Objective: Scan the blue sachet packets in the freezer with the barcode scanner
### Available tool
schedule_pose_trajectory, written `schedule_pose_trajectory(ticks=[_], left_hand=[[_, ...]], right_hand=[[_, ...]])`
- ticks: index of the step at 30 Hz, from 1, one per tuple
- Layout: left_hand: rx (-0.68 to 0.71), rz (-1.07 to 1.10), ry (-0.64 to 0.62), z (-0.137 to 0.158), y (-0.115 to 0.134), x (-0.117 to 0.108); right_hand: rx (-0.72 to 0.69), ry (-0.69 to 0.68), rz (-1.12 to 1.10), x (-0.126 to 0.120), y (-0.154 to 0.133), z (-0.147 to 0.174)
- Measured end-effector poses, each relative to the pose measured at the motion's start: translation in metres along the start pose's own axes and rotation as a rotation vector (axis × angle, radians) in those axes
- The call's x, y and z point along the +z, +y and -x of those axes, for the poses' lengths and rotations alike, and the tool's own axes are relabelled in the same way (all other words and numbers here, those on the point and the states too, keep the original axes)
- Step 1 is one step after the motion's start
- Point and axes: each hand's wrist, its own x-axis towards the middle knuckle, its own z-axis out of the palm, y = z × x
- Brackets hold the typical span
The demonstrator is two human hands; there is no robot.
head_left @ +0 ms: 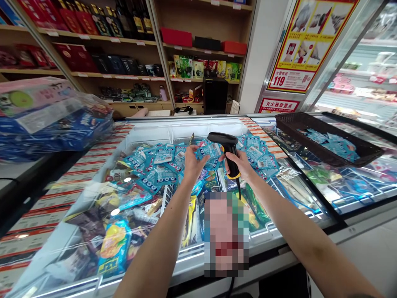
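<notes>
My right hand (238, 163) is wrapped round the grip of a black barcode scanner (222, 138) with yellow trim, its cable hanging down. My left hand (194, 164) is closed, and a thin pen-like stick (191, 138) pokes up from its fingers. A blue packet (212, 152) lies between the two hands; whether the left thumb grips it I cannot tell. Many similar blue packets (164, 155) are spread in a loose layer on the glass freezer lid (182, 130), left and right of my hands.
Bagged frozen goods (114, 244) show through the glass. A dark plastic basket (328, 140) with more blue packets stands at right. At left sits a plastic-wrapped stack of boxes (52, 111). Shelves (136, 76) rise behind. A pixelated patch (226, 236) covers the near middle.
</notes>
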Motion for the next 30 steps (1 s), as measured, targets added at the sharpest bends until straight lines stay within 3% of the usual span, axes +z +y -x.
schedule_pose_trajectory(ticks=[7,13,19,24,30], left_hand=[[-0.116,0.162,0.026,0.008,0.018,-0.008],[-0.103,0.104,0.188,0.008,0.024,-0.027],[-0.112,0.091,0.11,0.023,0.024,-0.041],[-0.188,0.094,0.061,0.042,0.02,-0.038],[-0.206,0.181,-0.005,0.045,0.017,-0.036]], right_hand=[[-0.024,0.013,0.182,0.006,-0.012,0.008],[-0.028,0.091,0.207,0.01,-0.019,0.018],[-0.036,0.139,0.223,0.016,-0.022,0.031],[0.009,0.143,0.177,0.015,-0.011,0.04],[0.099,0.124,0.113,0.01,-0.004,0.042]])
